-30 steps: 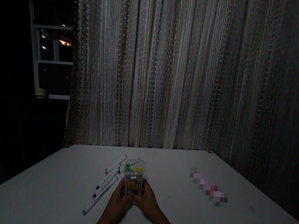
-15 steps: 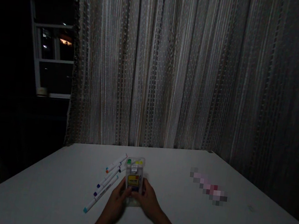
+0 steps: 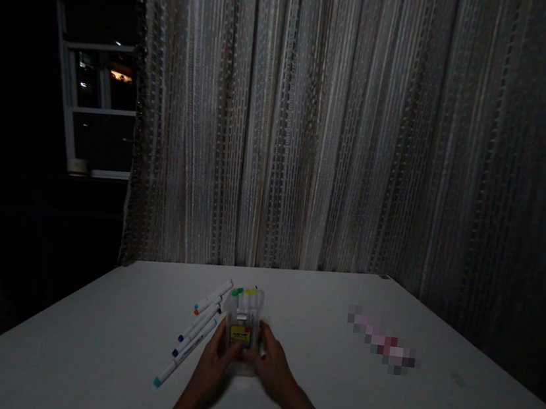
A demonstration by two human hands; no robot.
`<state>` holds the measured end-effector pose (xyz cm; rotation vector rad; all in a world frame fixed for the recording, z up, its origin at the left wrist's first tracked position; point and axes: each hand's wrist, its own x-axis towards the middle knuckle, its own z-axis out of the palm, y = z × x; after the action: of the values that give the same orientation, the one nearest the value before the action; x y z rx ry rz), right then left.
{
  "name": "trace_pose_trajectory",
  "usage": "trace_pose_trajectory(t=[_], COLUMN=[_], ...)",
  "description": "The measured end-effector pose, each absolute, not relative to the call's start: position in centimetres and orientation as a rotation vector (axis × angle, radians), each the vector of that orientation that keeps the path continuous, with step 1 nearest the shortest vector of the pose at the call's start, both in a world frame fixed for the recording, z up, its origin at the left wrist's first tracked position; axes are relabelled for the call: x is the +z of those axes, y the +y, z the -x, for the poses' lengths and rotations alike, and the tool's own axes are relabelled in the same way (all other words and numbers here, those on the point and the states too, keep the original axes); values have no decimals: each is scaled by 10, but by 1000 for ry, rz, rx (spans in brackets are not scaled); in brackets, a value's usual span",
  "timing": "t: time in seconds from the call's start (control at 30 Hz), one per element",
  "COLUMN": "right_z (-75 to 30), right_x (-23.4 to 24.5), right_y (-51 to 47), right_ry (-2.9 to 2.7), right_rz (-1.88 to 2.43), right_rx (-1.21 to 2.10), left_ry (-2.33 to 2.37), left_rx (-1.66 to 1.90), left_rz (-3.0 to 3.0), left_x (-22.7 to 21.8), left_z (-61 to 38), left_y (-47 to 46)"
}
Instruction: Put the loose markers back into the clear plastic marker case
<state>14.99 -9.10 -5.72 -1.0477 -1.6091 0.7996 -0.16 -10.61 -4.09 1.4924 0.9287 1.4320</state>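
A clear plastic marker case (image 3: 241, 320) with a yellow label stands between my hands, tilted slightly, at the near middle of the table. Green-capped and yellow-capped markers (image 3: 247, 293) show at its top. My left hand (image 3: 215, 360) is closed around the case's left side, thumb on the front. From the right, my right hand (image 3: 273, 366) grips it, its thumb also low on the front. Both hands hide the lower part of the case. Several loose white markers (image 3: 194, 337) with blue, purple and orange ends lie to the left of my left hand.
The white table (image 3: 102, 336) runs back to a striped curtain (image 3: 311, 136). A blurred-out pink and red item (image 3: 383, 341) lies on its right side. A window frame (image 3: 100, 110) stands in the dark at the left.
The case has tipped in my hands, so its label and the marker ends at the top show at a different angle. Both hands keep their hold; the loose markers stay put.
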Motion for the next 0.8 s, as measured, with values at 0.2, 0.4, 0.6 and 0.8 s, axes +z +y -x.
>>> trace_pose_trajectory(t=[0.2, 0.4, 0.6, 0.8], right_z=[-147, -146, -148, -149], right_x=[-57, -59, -66, -63], right_y=[-92, -92, -89, -90], right_ry=[-1605, -1626, -1648, -1673], right_rz=[1071, 1189, 1226, 1207], right_rx=[839, 791, 668, 668], left_ry=[834, 833, 826, 818], left_rx=[1431, 1478, 1489, 1467], left_rz=[-1436, -1329, -1276, -1331], left_x=[-42, -56, -59, -59], left_z=[2, 3, 4, 5], left_y=[-104, -99, -97, -96])
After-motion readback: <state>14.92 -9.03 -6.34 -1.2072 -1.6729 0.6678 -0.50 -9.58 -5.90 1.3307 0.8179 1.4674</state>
